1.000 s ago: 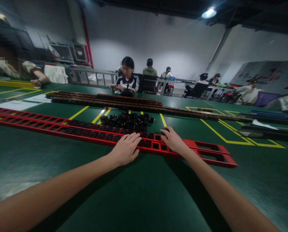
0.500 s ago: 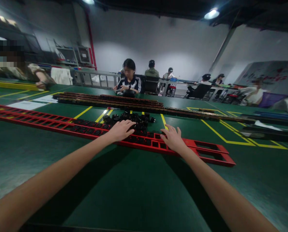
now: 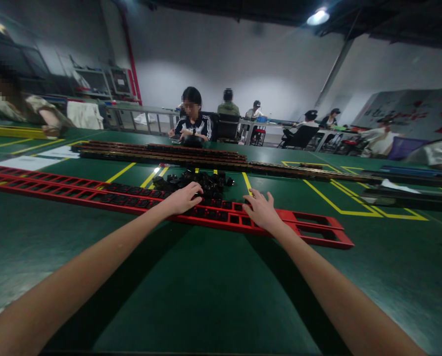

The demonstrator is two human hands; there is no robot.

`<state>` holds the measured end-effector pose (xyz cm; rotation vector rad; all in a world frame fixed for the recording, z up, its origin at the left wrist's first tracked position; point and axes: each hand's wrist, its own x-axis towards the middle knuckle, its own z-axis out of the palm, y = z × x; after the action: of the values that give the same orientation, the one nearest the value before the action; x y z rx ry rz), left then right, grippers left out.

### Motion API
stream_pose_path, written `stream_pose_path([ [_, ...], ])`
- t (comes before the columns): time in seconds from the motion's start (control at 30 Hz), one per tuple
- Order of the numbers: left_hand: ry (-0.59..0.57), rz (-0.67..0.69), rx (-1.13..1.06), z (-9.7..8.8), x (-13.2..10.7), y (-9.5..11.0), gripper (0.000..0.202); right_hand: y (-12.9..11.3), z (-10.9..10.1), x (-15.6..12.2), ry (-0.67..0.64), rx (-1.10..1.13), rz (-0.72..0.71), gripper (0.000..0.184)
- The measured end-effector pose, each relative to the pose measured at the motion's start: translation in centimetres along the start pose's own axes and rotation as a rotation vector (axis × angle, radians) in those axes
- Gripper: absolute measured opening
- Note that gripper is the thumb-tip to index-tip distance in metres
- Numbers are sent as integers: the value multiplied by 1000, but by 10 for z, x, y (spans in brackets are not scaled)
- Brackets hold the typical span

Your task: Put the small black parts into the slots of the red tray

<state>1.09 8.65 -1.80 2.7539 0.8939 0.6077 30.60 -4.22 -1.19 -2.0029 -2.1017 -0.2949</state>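
Left hand (image 3: 183, 199) near parts (image 3: 214, 181) (right hand (image 3: 258, 208) at 2-row frame (image 3: 286, 215)).

Two long red ladder-like frames (image 3: 285, 215) lie flat side by side, slanting slightly down from the picture's left edge to right of centre. Black, roughly square modules (image 3: 131, 200) sit in two rows in their middle slots; green shows through slots farther left and the larger openings at right. Loose glossy black pieces (image 3: 217, 182) form a jumbled heap around picture centre, just beyond the frames.
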Motion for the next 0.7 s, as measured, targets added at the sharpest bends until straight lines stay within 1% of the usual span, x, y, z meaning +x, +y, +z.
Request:
stream_pose_path([
  [0.13, 198, -20, 50, -2, -4, 8, 17, 0, -1, -1, 8, -4, -4, 41],
  [0.2, 260, -11, 80, -3, -7, 11, 18, 1, -1, -1, 11, -1, -9, 41],
  [0.23, 271, 1, 92, -4, -8, 12, 19, 1, 0, -1, 12, 1, -11, 41],
  [0.33, 249, 39, 111, -5, -11, 15, 24, 3, 3, 0, 19, 0, -17, 41],
  [0.47, 232, 16, 109, -7, -13, 19, 38, 5, 6, 2, 33, -14, -13, 40],
  [0.7, 202, 23, 107, -8, -13, 23, 39, 1, 0, 1, -2, -1, -11, 39],
])
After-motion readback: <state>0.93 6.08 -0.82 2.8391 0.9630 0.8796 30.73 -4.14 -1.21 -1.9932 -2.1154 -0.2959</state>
